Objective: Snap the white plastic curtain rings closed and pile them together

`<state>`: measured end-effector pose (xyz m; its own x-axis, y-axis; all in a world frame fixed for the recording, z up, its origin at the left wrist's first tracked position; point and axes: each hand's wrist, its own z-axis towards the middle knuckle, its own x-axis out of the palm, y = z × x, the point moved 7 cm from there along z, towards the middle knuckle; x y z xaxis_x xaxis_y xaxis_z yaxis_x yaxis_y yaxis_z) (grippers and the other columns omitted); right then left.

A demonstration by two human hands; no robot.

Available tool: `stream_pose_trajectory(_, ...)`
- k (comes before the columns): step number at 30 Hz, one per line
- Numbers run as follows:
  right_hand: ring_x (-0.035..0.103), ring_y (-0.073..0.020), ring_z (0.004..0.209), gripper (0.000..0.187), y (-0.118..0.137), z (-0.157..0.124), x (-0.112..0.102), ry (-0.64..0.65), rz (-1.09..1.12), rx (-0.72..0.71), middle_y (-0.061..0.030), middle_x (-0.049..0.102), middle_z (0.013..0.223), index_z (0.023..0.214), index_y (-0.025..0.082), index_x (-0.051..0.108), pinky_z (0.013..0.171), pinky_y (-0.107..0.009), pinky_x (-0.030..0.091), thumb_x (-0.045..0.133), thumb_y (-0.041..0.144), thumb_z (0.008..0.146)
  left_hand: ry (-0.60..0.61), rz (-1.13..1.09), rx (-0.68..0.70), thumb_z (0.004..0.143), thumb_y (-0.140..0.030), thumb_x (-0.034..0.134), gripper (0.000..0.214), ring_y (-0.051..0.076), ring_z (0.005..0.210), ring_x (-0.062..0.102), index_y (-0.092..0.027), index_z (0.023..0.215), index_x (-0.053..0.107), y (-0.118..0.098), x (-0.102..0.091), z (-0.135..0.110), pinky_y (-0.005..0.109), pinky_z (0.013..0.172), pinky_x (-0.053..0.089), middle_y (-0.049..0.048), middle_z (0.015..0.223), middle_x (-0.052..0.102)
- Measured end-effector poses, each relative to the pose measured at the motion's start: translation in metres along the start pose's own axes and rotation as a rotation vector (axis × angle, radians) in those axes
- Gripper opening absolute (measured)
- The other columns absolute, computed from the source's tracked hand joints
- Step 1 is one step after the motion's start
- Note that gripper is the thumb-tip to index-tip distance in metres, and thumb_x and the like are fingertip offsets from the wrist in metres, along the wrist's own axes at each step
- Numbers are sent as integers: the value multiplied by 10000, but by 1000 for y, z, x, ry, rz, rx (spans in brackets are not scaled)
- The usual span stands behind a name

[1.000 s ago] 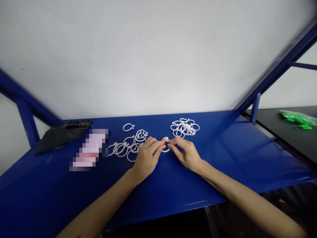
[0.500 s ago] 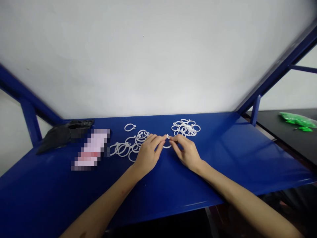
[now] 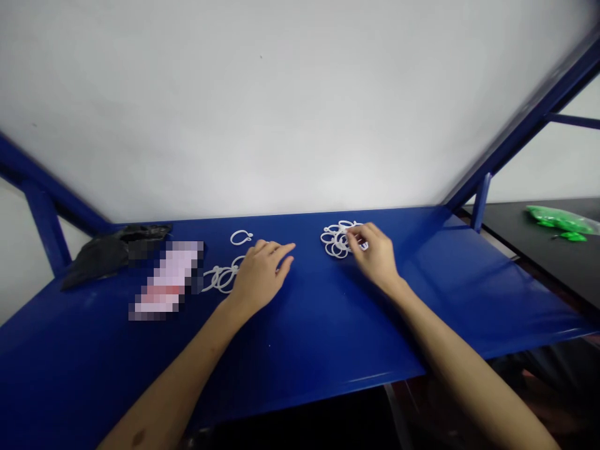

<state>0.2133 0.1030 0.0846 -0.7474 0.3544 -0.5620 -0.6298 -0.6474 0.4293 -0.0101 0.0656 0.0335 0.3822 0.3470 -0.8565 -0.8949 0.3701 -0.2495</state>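
Observation:
Several white curtain rings (image 3: 225,280), open hoops with small knobbed ends, lie in a loose group on the left of the blue tabletop. My left hand (image 3: 260,272) hovers over this group with thumb and fingers apart, holding nothing and hiding many of the rings. A lone white curtain ring (image 3: 240,237) rests farther back. On the right, a tight pile of white curtain rings (image 3: 335,240) overlaps itself. My right hand (image 3: 374,253) is at the pile's right side, fingers curled around a white curtain ring, partly hidden beneath them.
A black plastic bag (image 3: 107,253) lies at the left, beside a blurred-out pinkish object (image 3: 175,272). Blue metal posts (image 3: 481,203) frame the table (image 3: 328,337). To the right, a green item in clear plastic (image 3: 560,220) rests on a dark surface (image 3: 553,256).
My hands have parted from the ring they both held. The right moved right with it to the pile; the left opened and moved left over the loose group.

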Motion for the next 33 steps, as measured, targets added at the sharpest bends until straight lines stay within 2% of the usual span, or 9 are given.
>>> stream_pose_trajectory(2, 616, -183, 669, 196, -37, 7, -13, -52, -114, 115, -67, 686, 849, 855, 205, 699, 677, -324, 520, 538, 285, 931, 35, 104, -64, 951, -253, 502, 366, 277, 1105, 565, -267, 1291, 637, 21, -3, 2, 472, 992, 432, 80, 1177, 684)
stream_pose_trajectory(6, 631, -209, 736, 228, -114, 6, -17, -12, -253, 353, -94, 718, 872, 908, 170, 732, 747, -354, 510, 537, 288, 889, 147, 207, -178, 899, -206, 461, 369, 315, 1121, 568, -212, 1183, 695, 48, -7, 4, 478, 915, 467, 104, 1186, 686)
stream_pose_trajectory(8, 645, -217, 790, 246, -137, 3, -11, 27, -244, 419, -95, 738, 907, 971, 164, 734, 788, -364, 506, 538, 276, 875, 179, 193, -199, 898, -220, 447, 355, 316, 1112, 575, -202, 1138, 708, 52, -9, 3, 475, 908, 470, 101, 1160, 701)
stream_pose_trajectory(10, 657, -224, 826, 254, -145, 2, -4, 71, -221, 439, -99, 752, 939, 1003, 159, 731, 827, -377, 501, 553, 274, 862, 204, 163, -197, 905, -246, 446, 353, 316, 1123, 573, -212, 1144, 704, 52, -11, 3, 483, 924, 459, 90, 1149, 713)
stream_pose_trajectory(15, 670, -261, 890, 238, -131, 6, -4, 53, -247, 349, -125, 759, 956, 975, 143, 728, 942, -446, 444, 572, 282, 861, 263, 162, -178, 897, -294, 500, 357, 331, 1159, 560, -225, 1195, 683, 46, -13, 2, 497, 936, 424, 86, 1194, 714)
stream_pose_trajectory(18, 656, -270, 904, 235, -121, 9, -8, 26, -256, 274, -127, 755, 955, 973, 145, 721, 960, -470, 420, 558, 285, 878, 245, 180, -179, 925, -284, 486, 300, 305, 1110, 580, -232, 1126, 702, 46, -15, 3, 463, 905, 414, 79, 1118, 739)
stream_pose_trajectory(25, 564, -286, 1049, 236, -71, 3, 2, 36, -198, 78, -105, 724, 1066, 1035, 207, 710, 983, -478, 426, 518, 323, 963, -85, 210, -245, 941, -282, 505, 190, 283, 950, 574, -206, 950, 679, 43, -43, 6, 426, 832, 418, 68, 949, 740)
stream_pose_trajectory(30, 582, -285, 1050, 216, -18, -11, 29, 237, 7, -8, -96, 709, 1083, 1070, 242, 703, 971, -498, 461, 549, 356, 971, -316, 78, -164, 908, -217, 543, 111, 231, 861, 560, -207, 839, 629, 17, -70, 8, 376, 794, 457, 51, 909, 685)
stream_pose_trajectory(33, 638, -243, 1009, 237, 7, -21, 41, 378, 216, 11, -83, 711, 1080, 1134, 237, 675, 923, -440, 513, 536, 360, 986, -343, -14, -24, 934, -208, 534, 140, 210, 850, 565, -228, 843, 637, -11, -69, 8, 364, 801, 465, 27, 874, 656)
